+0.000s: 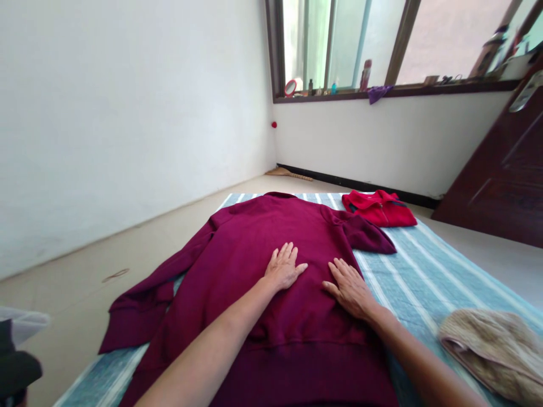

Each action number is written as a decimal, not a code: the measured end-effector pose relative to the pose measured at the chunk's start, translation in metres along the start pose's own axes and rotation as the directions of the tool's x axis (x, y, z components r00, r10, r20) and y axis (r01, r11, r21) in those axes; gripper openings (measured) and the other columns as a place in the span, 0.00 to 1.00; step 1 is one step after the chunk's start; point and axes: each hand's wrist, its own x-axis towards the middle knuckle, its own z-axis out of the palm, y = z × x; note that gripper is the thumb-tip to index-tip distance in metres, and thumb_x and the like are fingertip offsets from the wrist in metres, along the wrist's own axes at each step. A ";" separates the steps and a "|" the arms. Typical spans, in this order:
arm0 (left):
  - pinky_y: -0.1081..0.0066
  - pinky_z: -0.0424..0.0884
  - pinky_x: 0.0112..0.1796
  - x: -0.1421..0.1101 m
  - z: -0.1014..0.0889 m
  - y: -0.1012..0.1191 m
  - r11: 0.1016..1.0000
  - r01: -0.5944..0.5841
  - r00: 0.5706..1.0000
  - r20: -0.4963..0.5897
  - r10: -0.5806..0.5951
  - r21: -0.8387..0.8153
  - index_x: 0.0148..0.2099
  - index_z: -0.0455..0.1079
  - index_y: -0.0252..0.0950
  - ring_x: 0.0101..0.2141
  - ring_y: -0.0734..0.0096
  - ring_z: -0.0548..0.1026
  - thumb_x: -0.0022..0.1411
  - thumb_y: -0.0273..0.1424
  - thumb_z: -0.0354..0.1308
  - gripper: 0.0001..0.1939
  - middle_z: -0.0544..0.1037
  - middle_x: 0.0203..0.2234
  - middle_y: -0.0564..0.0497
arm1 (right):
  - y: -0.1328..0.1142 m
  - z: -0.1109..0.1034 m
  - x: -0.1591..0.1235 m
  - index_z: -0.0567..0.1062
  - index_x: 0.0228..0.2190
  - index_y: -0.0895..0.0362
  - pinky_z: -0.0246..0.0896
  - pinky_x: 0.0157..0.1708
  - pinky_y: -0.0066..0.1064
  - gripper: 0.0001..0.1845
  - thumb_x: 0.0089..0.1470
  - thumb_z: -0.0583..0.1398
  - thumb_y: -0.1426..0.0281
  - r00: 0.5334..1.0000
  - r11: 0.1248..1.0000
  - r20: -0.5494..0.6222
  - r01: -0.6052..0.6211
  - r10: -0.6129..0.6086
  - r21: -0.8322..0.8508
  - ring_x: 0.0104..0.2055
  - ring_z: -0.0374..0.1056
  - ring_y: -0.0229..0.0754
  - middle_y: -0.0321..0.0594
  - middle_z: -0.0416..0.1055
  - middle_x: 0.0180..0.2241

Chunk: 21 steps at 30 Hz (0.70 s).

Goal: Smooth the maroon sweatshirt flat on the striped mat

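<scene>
Left hand [284, 267] and right hand [350, 289], fingers spread, gripping nothing, rest on a maroon sweatshirt [250, 249] | laid out across a striped sheet [418, 270], apparently keeping it flat | red garment [380, 209] far right, seemingly leaving room

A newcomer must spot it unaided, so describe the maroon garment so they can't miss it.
Look for the blue cloth with white stripes. Spread over much of it, with the left hand and right hand on top, lies the maroon garment. It is the large one laid out with sleeves to both sides, unlike the folded red garment and the crumpled beige cloth.
</scene>
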 end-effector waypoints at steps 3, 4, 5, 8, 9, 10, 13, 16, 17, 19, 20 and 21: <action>0.56 0.41 0.62 -0.003 0.002 0.001 1.000 0.002 1.000 -0.020 -0.002 0.010 0.67 0.48 0.33 0.65 0.62 0.41 0.65 0.50 0.34 0.36 0.46 0.66 0.44 | 0.001 -0.004 -0.012 0.64 0.57 0.62 0.42 0.61 0.40 0.30 0.61 0.48 0.57 0.993 1.000 -0.116 -0.004 0.005 0.004 0.64 0.49 0.49 0.51 0.57 0.61; 0.56 0.42 0.62 -0.003 0.002 0.002 1.000 0.001 1.000 -0.029 0.000 0.015 0.66 0.49 0.34 0.65 0.62 0.42 0.65 0.50 0.35 0.35 0.46 0.66 0.44 | 0.002 -0.005 -0.017 0.66 0.55 0.61 0.44 0.61 0.39 0.28 0.60 0.48 0.58 0.986 1.000 -0.164 -0.005 0.007 0.017 0.63 0.51 0.48 0.50 0.59 0.59; 0.57 0.42 0.62 -0.003 0.001 0.003 1.000 -0.003 0.999 -0.041 0.004 0.021 0.66 0.50 0.35 0.65 0.62 0.43 0.65 0.50 0.35 0.34 0.47 0.66 0.44 | 0.003 -0.006 -0.024 0.68 0.53 0.60 0.45 0.60 0.39 0.26 0.60 0.49 0.59 0.978 0.999 -0.210 -0.007 0.015 0.036 0.61 0.54 0.48 0.49 0.61 0.58; 0.58 0.43 0.61 -0.004 0.001 0.006 0.999 -0.014 0.997 -0.081 0.017 0.037 0.64 0.53 0.36 0.65 0.63 0.45 0.66 0.47 0.37 0.31 0.51 0.65 0.44 | 0.008 -0.006 -0.048 0.71 0.48 0.59 0.50 0.58 0.37 0.22 0.58 0.50 0.62 0.941 0.989 -0.314 -0.090 0.123 0.116 0.57 0.59 0.47 0.49 0.65 0.54; 0.58 0.44 0.61 -0.006 0.001 0.007 0.999 -0.014 0.996 -0.089 0.017 0.038 0.64 0.54 0.37 0.65 0.63 0.46 0.66 0.46 0.37 0.30 0.52 0.65 0.44 | 0.010 -0.006 -0.056 0.71 0.47 0.59 0.52 0.57 0.37 0.21 0.57 0.50 0.62 0.925 0.978 -0.331 -0.144 0.187 0.150 0.56 0.60 0.47 0.48 0.66 0.53; 0.58 0.45 0.61 -0.008 0.001 0.008 0.999 -0.011 0.996 -0.093 0.015 0.037 0.63 0.55 0.37 0.65 0.63 0.47 0.66 0.45 0.37 0.29 0.53 0.65 0.45 | 0.013 -0.006 -0.063 0.72 0.45 0.57 0.53 0.56 0.38 0.20 0.57 0.50 0.61 0.909 0.962 -0.333 -0.197 0.251 0.188 0.55 0.61 0.48 0.47 0.67 0.52; 0.58 0.48 0.61 -0.018 0.000 0.010 0.999 -0.010 0.996 -0.091 0.013 0.033 0.63 0.55 0.38 0.64 0.63 0.49 0.67 0.43 0.38 0.27 0.55 0.64 0.45 | 0.020 -0.005 -0.079 0.73 0.38 0.53 0.59 0.50 0.36 0.16 0.56 0.49 0.61 0.874 0.908 -0.295 -0.305 0.387 0.288 0.49 0.66 0.47 0.44 0.70 0.47; 0.59 0.50 0.60 -0.030 0.001 0.008 0.999 -0.017 0.997 -0.078 0.019 0.027 0.62 0.56 0.37 0.64 0.62 0.50 0.66 0.41 0.40 0.26 0.57 0.64 0.44 | 0.023 -0.004 -0.083 0.73 0.33 0.54 0.58 0.51 0.36 0.16 0.56 0.48 0.61 0.861 0.891 -0.293 -0.322 0.416 0.319 0.50 0.66 0.47 0.46 0.70 0.46; 0.60 0.49 0.61 -0.033 0.002 0.006 0.999 -0.022 0.997 -0.076 0.024 0.026 0.62 0.56 0.37 0.64 0.63 0.50 0.66 0.41 0.40 0.26 0.57 0.63 0.44 | 0.023 -0.004 -0.083 0.73 0.33 0.54 0.57 0.52 0.36 0.17 0.56 0.48 0.61 0.859 0.891 -0.296 -0.326 0.419 0.316 0.51 0.65 0.47 0.47 0.70 0.47; 0.60 0.48 0.61 -0.037 0.004 0.004 0.999 -0.034 0.996 -0.087 0.036 0.029 0.62 0.56 0.37 0.64 0.64 0.49 0.66 0.40 0.39 0.26 0.57 0.64 0.45 | 0.021 -0.003 -0.083 0.73 0.32 0.54 0.56 0.53 0.36 0.17 0.56 0.49 0.60 0.861 0.893 -0.284 -0.340 0.422 0.294 0.52 0.64 0.48 0.47 0.69 0.48; 0.60 0.48 0.61 -0.038 0.005 0.003 0.999 -0.040 0.994 -0.099 0.043 0.034 0.62 0.57 0.36 0.64 0.64 0.49 0.67 0.40 0.39 0.26 0.56 0.64 0.45 | 0.020 -0.003 -0.082 0.73 0.32 0.54 0.55 0.53 0.36 0.17 0.56 0.49 0.59 0.864 0.895 -0.275 -0.349 0.423 0.279 0.52 0.64 0.48 0.47 0.69 0.48; 0.61 0.47 0.61 -0.039 0.007 0.003 0.998 -0.043 0.993 -0.112 0.047 0.039 0.62 0.57 0.36 0.64 0.64 0.49 0.67 0.40 0.39 0.26 0.56 0.64 0.45 | 0.018 -0.002 -0.082 0.73 0.32 0.54 0.55 0.54 0.36 0.17 0.55 0.50 0.59 0.866 0.896 -0.267 -0.357 0.423 0.263 0.53 0.64 0.48 0.47 0.69 0.48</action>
